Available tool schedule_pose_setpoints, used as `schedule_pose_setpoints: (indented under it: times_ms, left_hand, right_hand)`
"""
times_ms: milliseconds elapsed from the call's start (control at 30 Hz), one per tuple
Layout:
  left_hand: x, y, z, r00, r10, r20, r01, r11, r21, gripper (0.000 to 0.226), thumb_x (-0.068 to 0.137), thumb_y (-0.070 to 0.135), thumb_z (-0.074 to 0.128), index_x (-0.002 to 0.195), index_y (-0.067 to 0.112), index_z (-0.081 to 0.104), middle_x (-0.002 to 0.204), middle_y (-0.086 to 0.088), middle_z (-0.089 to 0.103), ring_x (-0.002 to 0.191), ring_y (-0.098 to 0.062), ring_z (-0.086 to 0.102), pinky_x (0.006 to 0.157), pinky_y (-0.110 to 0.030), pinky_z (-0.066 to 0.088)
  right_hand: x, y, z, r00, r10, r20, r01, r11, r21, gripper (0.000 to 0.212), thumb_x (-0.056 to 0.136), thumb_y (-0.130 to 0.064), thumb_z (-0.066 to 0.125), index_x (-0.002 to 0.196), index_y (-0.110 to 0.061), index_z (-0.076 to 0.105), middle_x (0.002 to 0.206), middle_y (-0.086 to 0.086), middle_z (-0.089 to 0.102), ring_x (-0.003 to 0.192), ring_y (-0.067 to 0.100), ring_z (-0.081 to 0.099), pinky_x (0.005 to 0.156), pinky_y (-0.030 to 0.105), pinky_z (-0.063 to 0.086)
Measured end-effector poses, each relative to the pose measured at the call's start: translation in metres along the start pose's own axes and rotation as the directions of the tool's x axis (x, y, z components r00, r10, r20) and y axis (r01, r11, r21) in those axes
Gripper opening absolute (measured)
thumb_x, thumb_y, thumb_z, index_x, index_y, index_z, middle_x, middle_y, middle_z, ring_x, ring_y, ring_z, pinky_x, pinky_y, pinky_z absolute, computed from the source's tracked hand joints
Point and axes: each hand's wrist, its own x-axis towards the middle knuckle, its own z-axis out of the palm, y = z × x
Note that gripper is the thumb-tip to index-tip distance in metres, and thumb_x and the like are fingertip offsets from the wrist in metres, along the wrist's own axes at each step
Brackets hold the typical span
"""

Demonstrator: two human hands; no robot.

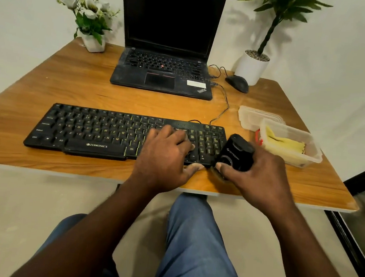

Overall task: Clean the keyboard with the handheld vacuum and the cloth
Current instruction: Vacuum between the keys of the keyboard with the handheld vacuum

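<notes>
The left hand is lying flat, fingers spread, on the keyboard. The right hand is gripping the handheld vacuum at its right end

The left hand hides keyboard keys right of centre. The vacuum near end is blurred. The laptop lid is cut off at the top edge.

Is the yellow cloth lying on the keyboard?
No, the yellow cloth lies inside the clear plastic box, right of the keyboard.

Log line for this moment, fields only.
left hand: rests on keyboard | right hand: grips handheld vacuum at keyboard's right end | cloth: in container
</notes>
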Motion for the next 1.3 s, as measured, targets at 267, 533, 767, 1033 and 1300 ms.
schedule_pose_setpoints:
  times_ms: [267,533,767,1033,1300]
  left_hand:
    - [-0.001,0.0,0.001,1.0,0.005,-0.015,-0.005,1.0,0.002,0.06,0.084,0.072,0.058,0.113,0.022,0.075,0.109,0.003,0.065,0.103,-0.022,0.052,0.084,-0.042,0.043]
    - [-0.002,0.0,-0.001,1.0,-0.007,0.002,0.007,1.0,-0.008,0.059,0.084,0.071,0.059,0.116,0.023,0.074,0.11,0.005,0.066,0.104,-0.021,0.052,0.085,-0.042,0.042]
    - [-0.001,-0.001,-0.002,1.0,-0.011,0.009,0.011,1.0,-0.015,0.061,0.084,0.072,0.06,0.117,0.023,0.073,0.112,0.005,0.066,0.105,-0.021,0.052,0.086,-0.042,0.043]
    - [-0.001,-0.002,-0.001,1.0,-0.013,0.014,0.013,0.999,-0.032,0.062,0.084,0.073,0.059,0.117,0.023,0.074,0.111,0.005,0.065,0.105,-0.021,0.052,0.085,-0.042,0.042]
    - [-0.001,-0.001,-0.002,1.0,-0.012,0.016,0.013,0.999,-0.033,0.063,0.084,0.073,0.058,0.117,0.022,0.074,0.111,0.005,0.065,0.105,-0.021,0.051,0.085,-0.042,0.041]
  right_hand:
    - [-0.032,0.016,0.017,0.991,0.021,-0.129,0.006,0.979,0.203,0.035,0.073,-0.04,0.089,0.096,-0.044,0.063,0.085,-0.03,0.066,0.085,-0.013,0.065,0.068,0.01,0.052]
    - [-0.027,0.009,0.028,0.982,-0.026,-0.185,0.072,0.966,0.246,0.036,0.074,-0.04,0.088,0.095,-0.046,0.059,0.083,-0.031,0.064,0.083,-0.012,0.065,0.071,0.013,0.053]
    - [-0.03,0.014,0.029,0.953,-0.009,-0.302,0.067,0.981,0.181,0.037,0.078,-0.04,0.086,0.1,-0.039,0.056,0.083,-0.027,0.059,0.078,0.001,0.065,0.072,0.025,0.056]
    - [-0.029,0.023,0.02,0.951,0.083,-0.297,-0.003,0.966,0.26,0.036,0.078,-0.039,0.087,0.099,-0.042,0.059,0.088,-0.029,0.062,0.083,-0.004,0.065,0.08,0.034,0.061]
    - [-0.032,0.018,0.031,0.912,0.118,-0.393,-0.012,0.965,0.26,0.034,0.079,-0.04,0.087,0.103,-0.036,0.062,0.087,-0.025,0.065,0.083,-0.008,0.065,0.077,0.037,0.061]
